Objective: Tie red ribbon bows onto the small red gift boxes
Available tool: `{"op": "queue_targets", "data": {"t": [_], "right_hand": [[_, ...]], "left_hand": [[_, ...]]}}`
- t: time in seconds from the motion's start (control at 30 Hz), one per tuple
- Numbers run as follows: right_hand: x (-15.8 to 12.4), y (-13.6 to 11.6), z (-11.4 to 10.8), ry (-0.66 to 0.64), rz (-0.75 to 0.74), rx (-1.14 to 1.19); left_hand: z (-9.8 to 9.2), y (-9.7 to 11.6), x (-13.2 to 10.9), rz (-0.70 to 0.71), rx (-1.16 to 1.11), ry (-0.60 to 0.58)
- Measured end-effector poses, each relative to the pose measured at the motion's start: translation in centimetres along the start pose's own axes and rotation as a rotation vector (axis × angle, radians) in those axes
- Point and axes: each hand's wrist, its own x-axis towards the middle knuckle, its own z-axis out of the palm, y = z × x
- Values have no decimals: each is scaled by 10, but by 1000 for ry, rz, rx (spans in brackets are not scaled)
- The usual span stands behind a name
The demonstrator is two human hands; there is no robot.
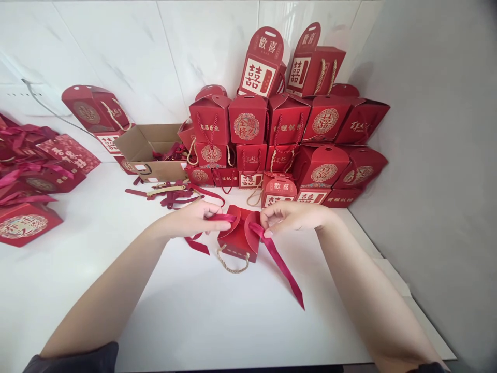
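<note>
A small red gift box stands on the white table in front of me, its curved top flaps folded inward. A twisted gold cord handle hangs from its near side. Through the top runs a crimson ribbon. My left hand pinches the ribbon between thumb and fingers at the left of the box. At the right flap, my right hand is closed on the ribbon's other side, and that loose end trails toward me over the table. Another stretch of ribbon lies at the box's left.
Stacked red gift boxes stand against the tiled wall. An open cardboard carton sits left of them, with loose ribbons and cords in front. Ribbon-tied boxes are piled at far left. A grey wall bounds the right.
</note>
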Motion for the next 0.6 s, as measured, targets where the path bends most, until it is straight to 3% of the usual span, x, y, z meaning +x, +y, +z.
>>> {"op": "queue_targets", "data": {"t": [0.13,0.33,0.43,0.6], "right_hand": [[-5,0,-2,56,-105,122],[-22,-15,-6,261,-164,-11],[-36,-22,-7,361,-179,-60],[-50,-35,-10,664,-244,13]], "left_hand": [[-16,-1,-6,-52,-82,43],[-37,-14,-13,-88,-26,169],[-43,-18,-16,-113,-2,155],[-45,0,-23,138,-16,50]]}}
